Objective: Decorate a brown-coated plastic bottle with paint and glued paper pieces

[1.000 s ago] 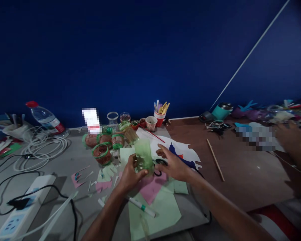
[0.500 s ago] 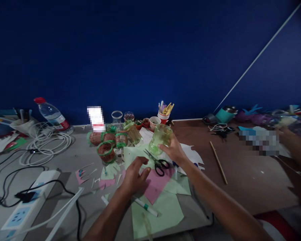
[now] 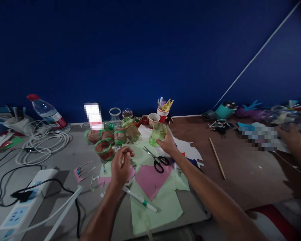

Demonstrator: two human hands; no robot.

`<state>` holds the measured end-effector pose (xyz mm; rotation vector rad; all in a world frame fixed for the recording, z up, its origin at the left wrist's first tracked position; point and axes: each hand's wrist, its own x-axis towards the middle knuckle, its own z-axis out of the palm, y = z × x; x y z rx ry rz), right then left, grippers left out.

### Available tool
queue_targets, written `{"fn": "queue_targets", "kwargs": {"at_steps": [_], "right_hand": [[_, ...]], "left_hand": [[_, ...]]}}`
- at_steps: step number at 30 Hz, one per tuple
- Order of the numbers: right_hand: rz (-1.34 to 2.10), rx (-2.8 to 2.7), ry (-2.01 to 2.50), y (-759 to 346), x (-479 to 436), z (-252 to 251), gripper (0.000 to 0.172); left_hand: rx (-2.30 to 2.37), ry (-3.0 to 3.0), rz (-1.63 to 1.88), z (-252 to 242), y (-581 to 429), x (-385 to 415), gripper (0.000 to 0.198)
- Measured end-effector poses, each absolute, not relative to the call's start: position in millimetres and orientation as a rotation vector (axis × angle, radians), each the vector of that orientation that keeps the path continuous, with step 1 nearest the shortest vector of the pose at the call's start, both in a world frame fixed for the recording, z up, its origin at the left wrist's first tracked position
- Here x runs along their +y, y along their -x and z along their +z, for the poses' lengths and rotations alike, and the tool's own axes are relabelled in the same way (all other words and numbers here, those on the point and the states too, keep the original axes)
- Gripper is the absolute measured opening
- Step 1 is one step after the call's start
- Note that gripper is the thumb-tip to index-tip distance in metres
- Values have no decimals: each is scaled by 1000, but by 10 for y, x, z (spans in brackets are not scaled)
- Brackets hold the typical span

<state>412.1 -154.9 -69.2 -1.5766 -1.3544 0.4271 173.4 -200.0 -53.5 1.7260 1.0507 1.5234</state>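
Note:
My right hand (image 3: pixel 167 142) grips a green-tinted glass jar (image 3: pixel 157 133) from its right side, just above the paper. Over the papers to the left, my left hand (image 3: pixel 121 164) hovers with loosely curled fingers and nothing visible in it. Scissors with black handles (image 3: pixel 161 164) lie between my hands, blades pointing up and left. Under them is a pink paper sheet (image 3: pixel 153 182) on pale green paper (image 3: pixel 160 214). A white marker with a green band (image 3: pixel 140 199) rests on the sheets. Beyond my left hand stands a brown jar with a green rim (image 3: pixel 104 150).
Several jars (image 3: pixel 119 137) and paper cups (image 3: pixel 154 118) line the back. At left are a tilted water bottle (image 3: pixel 48 113), coiled white cable (image 3: pixel 43 145) and power strip (image 3: pixel 27 197). A wooden stick (image 3: pixel 217 158) lies right; another person's hand (image 3: pixel 291 135) is at far right.
My left hand has moved left and up, away from the scissors, its fingers drawn closer together. My right hand still holds the jar, now slightly farther back. The view has shifted slightly.

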Motion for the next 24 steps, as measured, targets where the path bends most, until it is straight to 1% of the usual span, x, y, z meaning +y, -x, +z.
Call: {"fn": "queue_targets", "kwargs": {"at_steps": [4, 6, 9, 11, 13, 15, 17, 19, 21, 22, 24], "right_hand": [[470, -1311, 1584, -4140, -1653, -704, 81], [366, -1208, 1569, -4127, -1758, -640, 80], [99, -1080, 1485, -4065, -1932, -446, 62], [76, -1135, 1425, -3990, -2027, -298, 44], [241, -1338, 1364, -3887, -2096, -191, 26], [487, -1619, 1288, -3764, -2149, -153, 18], [650, -1903, 1193, -3633, -2196, -182, 15], [678, -2071, 1150, -3511, -2218, -245, 13], [650, -2076, 1191, -3411, -2178, -299, 13], [636, -2035, 1242, -3370, -2124, -312, 16], [599, -1915, 1388, -3294, -1944, -304, 28]], "left_hand": [[1034, -1518, 1683, -487, -1689, -1954, 16], [1043, -1587, 1703, -495, -1697, -1982, 15], [960, -1836, 1665, -549, -1754, -2086, 23], [869, -1953, 1605, -589, -1815, -2181, 30], [733, -2124, 1530, -612, -1870, -2268, 36], [650, -2231, 1506, -615, -1900, -2324, 39], [661, -2188, 1552, -598, -1897, -2335, 38], [717, -2046, 1634, -560, -1870, -2306, 36], [764, -1899, 1737, -509, -1836, -2253, 34], [783, -1835, 1794, -483, -1821, -2224, 34], [801, -1730, 1912, -443, -1799, -2170, 34]]}}
